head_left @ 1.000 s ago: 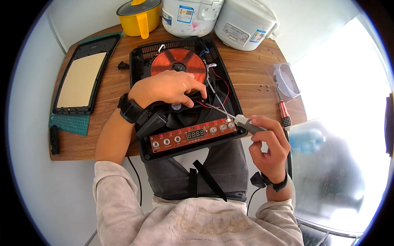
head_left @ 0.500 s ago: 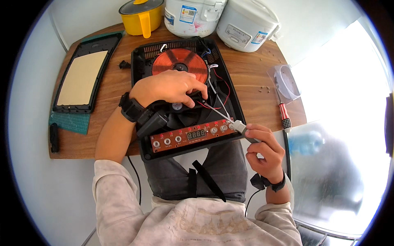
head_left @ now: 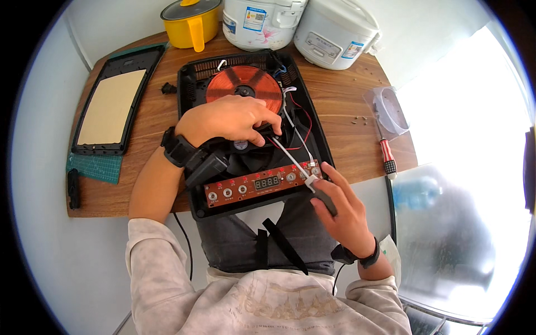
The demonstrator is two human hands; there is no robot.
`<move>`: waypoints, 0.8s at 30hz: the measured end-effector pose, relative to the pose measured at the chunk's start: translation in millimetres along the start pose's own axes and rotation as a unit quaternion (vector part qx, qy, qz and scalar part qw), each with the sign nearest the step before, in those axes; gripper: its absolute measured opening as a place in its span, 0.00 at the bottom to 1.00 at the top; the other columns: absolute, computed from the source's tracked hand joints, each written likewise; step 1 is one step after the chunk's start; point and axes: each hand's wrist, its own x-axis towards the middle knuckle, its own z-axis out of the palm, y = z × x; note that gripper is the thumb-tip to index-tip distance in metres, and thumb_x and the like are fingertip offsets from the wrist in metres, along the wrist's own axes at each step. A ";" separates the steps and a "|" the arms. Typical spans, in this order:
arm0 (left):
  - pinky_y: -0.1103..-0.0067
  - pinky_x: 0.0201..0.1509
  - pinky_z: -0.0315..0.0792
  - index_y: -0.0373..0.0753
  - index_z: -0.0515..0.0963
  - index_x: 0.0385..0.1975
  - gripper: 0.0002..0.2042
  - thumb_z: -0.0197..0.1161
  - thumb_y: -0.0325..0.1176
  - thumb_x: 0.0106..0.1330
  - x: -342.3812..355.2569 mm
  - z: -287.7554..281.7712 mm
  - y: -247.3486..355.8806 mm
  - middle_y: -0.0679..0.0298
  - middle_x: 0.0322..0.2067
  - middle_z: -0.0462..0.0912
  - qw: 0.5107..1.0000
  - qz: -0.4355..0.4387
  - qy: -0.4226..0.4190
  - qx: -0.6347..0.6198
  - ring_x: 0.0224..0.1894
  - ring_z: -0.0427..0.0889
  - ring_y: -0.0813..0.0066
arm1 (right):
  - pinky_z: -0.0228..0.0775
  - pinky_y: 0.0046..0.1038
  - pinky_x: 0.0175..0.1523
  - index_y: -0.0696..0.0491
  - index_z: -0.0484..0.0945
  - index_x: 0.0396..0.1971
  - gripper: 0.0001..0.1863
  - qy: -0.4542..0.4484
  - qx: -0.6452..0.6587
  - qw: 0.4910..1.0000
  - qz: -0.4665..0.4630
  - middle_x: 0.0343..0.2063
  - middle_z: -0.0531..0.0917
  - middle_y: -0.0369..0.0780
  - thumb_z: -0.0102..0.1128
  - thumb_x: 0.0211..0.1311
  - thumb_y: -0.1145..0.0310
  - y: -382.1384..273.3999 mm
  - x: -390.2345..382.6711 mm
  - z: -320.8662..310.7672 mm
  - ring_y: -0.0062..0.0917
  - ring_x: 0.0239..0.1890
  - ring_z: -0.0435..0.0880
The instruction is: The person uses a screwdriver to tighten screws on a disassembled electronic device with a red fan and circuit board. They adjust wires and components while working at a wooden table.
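An opened induction cooker base [head_left: 196, 196] lies before me, with a round copper coil [head_left: 226, 84] and a black cooling fan [head_left: 240, 145] inside. Over the coil's near edge, my left hand [head_left: 234, 118] bends thumb and forefinger down around a small spot by the fan's corner. What they pinch there, if anything, is hidden. My right hand [head_left: 346, 215] holds the grey handle of a screwdriver [head_left: 296, 162], its index finger lifted away. The slanted shaft's tip meets a screw spot beside my left fingertips. A brown control board [head_left: 251, 190] with buttons and a display lies below the shaft.
A black cover panel [head_left: 111, 111] rests on a green cutting mat [head_left: 97, 167] at left. At the back stand a yellow pot [head_left: 178, 30] and white rice cookers [head_left: 329, 39]. Right are loose screws [head_left: 357, 120], a clear plastic tray [head_left: 385, 111] and a red-handled screwdriver [head_left: 387, 156].
My right hand has moved left and slightly down, swinging the screwdriver handle leftward so its shaft stands steeper. Its grip has shifted and the index finger has lifted. My left hand stays put.
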 end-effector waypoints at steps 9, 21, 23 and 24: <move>0.67 0.41 0.72 0.48 0.82 0.51 0.18 0.74 0.37 0.61 -0.9 0.4 -1.7 0.63 0.33 0.77 1.000 0.003 0.003 -0.006 0.40 0.80 0.64 | 0.84 0.32 0.45 0.56 0.86 0.42 0.14 0.039 -0.029 0.999 -0.008 0.47 0.88 0.44 0.71 0.54 0.82 13.6 -2.3 -5.3 0.37 0.42 0.91; 0.67 0.43 0.73 0.49 0.82 0.52 0.18 0.74 0.37 0.61 -0.6 1.8 -5.1 0.61 0.35 0.78 1.000 0.003 0.005 0.003 0.42 0.80 0.63 | 0.82 0.35 0.51 0.62 0.84 0.43 0.16 -0.048 -0.116 0.983 -0.131 0.52 0.84 0.46 0.70 0.50 0.82 -0.5 16.9 -22.6 0.38 0.50 0.86; 0.67 0.43 0.73 0.48 0.82 0.52 0.19 0.74 0.37 0.61 -0.3 1.2 -4.1 0.61 0.35 0.78 1.000 0.000 0.004 0.001 0.41 0.80 0.63 | 0.82 0.35 0.51 0.62 0.84 0.42 0.16 -0.049 -0.120 0.982 -0.139 0.52 0.83 0.46 0.69 0.50 0.81 -0.5 16.1 -22.0 0.39 0.51 0.85; 0.67 0.43 0.73 0.48 0.82 0.52 0.19 0.74 0.37 0.60 0.4 0.8 -2.8 0.62 0.34 0.78 1.000 -0.001 0.004 -0.001 0.41 0.80 0.63 | 0.81 0.35 0.51 0.62 0.84 0.41 0.15 -0.050 -0.121 0.981 -0.142 0.52 0.83 0.46 0.69 0.51 0.81 0.3 15.3 -21.6 0.39 0.51 0.85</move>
